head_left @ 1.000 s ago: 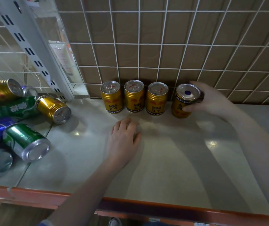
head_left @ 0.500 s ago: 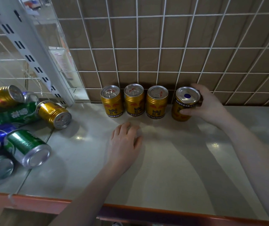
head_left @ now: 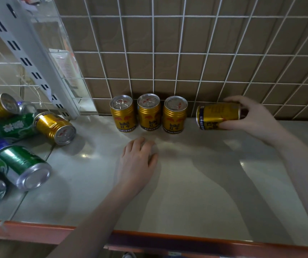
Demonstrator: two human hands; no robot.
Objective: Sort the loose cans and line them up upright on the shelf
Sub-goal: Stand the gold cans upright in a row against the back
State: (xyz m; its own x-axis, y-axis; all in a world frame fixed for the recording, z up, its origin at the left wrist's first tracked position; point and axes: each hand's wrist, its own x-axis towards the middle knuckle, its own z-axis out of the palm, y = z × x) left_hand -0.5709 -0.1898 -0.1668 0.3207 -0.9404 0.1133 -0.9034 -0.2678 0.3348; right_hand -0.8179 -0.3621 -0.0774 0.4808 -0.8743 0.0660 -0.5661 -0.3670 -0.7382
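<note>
Head view shows us a gold can (head_left: 218, 116) lying sideways in our right hand (head_left: 252, 118), low over the shelf (head_left: 186, 183), just right of three upright gold cans (head_left: 149, 112) by the wire grid (head_left: 168, 53). Our grip wraps its far end, thumb below, fingers above. We judge it rigid, smooth, slippery and easily dented; mid-body holds suit it best. Our left hand (head_left: 138, 161) rests flat and relaxed, holding nothing. Loose cans (head_left: 22, 164) lie heaped at left.
</note>
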